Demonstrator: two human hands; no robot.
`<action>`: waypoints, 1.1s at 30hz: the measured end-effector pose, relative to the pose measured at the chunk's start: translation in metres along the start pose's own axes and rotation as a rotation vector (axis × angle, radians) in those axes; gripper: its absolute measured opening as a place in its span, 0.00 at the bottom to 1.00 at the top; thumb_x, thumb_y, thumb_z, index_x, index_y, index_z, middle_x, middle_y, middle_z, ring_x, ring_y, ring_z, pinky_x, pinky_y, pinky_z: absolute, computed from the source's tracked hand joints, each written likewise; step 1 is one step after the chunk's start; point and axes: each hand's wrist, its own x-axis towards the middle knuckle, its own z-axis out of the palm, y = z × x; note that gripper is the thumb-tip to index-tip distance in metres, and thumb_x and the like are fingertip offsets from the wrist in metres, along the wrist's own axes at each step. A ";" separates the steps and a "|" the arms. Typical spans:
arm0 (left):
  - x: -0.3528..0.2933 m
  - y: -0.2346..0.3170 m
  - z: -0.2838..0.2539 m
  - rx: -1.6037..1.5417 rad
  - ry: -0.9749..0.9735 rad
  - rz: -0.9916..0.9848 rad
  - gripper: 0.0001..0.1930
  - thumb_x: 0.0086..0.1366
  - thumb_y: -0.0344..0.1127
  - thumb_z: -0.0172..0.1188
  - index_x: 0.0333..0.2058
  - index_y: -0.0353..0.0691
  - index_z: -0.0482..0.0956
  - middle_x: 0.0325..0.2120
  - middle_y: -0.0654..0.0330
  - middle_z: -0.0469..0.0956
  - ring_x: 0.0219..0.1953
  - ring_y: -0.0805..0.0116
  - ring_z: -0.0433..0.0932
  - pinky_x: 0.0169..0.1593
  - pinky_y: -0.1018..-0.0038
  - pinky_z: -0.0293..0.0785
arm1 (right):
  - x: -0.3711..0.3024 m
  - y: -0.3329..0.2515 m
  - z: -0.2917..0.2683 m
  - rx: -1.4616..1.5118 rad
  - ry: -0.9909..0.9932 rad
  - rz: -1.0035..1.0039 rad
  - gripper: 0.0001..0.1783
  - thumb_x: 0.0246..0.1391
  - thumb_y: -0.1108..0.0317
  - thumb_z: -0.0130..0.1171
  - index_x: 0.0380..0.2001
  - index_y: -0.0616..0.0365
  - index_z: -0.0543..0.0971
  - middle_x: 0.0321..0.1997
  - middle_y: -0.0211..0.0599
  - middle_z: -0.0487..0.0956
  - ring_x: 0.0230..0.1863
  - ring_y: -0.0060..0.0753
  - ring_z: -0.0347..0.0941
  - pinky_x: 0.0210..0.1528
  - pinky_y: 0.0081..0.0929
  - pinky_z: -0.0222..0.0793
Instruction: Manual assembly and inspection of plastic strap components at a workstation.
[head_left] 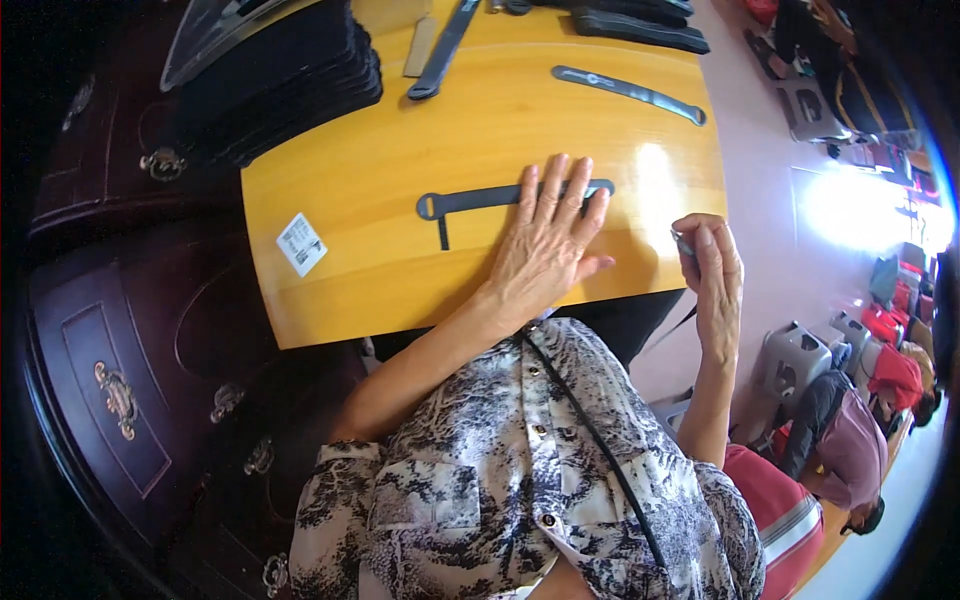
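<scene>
My left hand (545, 235) lies palm down with its fingers spread over a flat dark grey strap (475, 199) on the table. The strap's left end has a round hole, and its middle is partly covered by my fingers. Just below that end, a short black strip (444, 234) points toward me. Past the table's right side, my right hand (714, 280) is raised, its fingers closed on a small greyish piece (683, 243). Most of that piece is hidden, so its kind cannot be made out.
On the yellow wooden table (370, 270) are a white label (301, 244), another grey strap (630, 93) and a dark strap (443, 55). Stacked black pieces (280, 85) stand far left; more black strips (640, 30) lie far right. Dark drawers (110, 400) flank the left. People sit at right.
</scene>
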 end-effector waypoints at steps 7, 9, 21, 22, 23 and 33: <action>-0.029 0.007 -0.040 -1.088 0.030 -0.088 0.34 0.68 0.54 0.52 0.64 0.39 0.58 0.61 0.47 0.60 0.63 0.58 0.59 0.63 0.59 0.55 | -0.012 -0.020 0.037 -0.046 -0.241 -0.239 0.10 0.61 0.71 0.54 0.44 0.61 0.71 0.32 0.35 0.78 0.33 0.23 0.74 0.36 0.20 0.70; -0.042 0.013 -0.048 -1.762 -0.028 -0.349 0.24 0.68 0.39 0.57 0.58 0.34 0.66 0.43 0.60 0.76 0.40 0.77 0.76 0.42 0.80 0.75 | -0.016 -0.026 0.044 -0.089 -0.409 -0.304 0.13 0.57 0.76 0.58 0.44 0.60 0.69 0.34 0.41 0.80 0.33 0.30 0.80 0.36 0.26 0.75; -0.093 -0.029 -0.092 -1.420 0.192 -0.697 0.07 0.66 0.28 0.58 0.39 0.33 0.81 0.29 0.60 0.81 0.30 0.77 0.79 0.31 0.82 0.75 | -0.003 -0.022 0.017 -0.123 -0.665 0.110 0.11 0.55 0.64 0.64 0.29 0.61 0.78 0.17 0.25 0.72 0.20 0.15 0.67 0.22 0.18 0.62; -0.097 -0.034 -0.093 -1.373 0.195 -0.695 0.07 0.65 0.28 0.59 0.39 0.33 0.81 0.29 0.60 0.81 0.30 0.77 0.79 0.32 0.82 0.75 | -0.002 -0.019 0.012 -0.156 -0.642 0.122 0.10 0.55 0.65 0.64 0.29 0.60 0.78 0.17 0.24 0.72 0.20 0.14 0.66 0.22 0.17 0.61; -0.101 -0.038 -0.097 -1.409 0.163 -0.750 0.07 0.64 0.27 0.59 0.40 0.32 0.81 0.30 0.59 0.80 0.31 0.75 0.80 0.33 0.80 0.77 | -0.002 -0.017 0.008 -0.139 -0.619 0.127 0.09 0.56 0.65 0.63 0.31 0.60 0.78 0.19 0.22 0.73 0.21 0.11 0.66 0.22 0.15 0.60; -0.108 -0.035 -0.103 -1.387 0.282 -0.789 0.08 0.68 0.25 0.53 0.42 0.29 0.79 0.40 0.54 0.79 0.33 0.70 0.81 0.39 0.76 0.79 | -0.005 -0.010 0.011 0.237 -0.399 0.197 0.10 0.62 0.64 0.57 0.39 0.60 0.77 0.26 0.23 0.77 0.23 0.09 0.65 0.25 0.10 0.60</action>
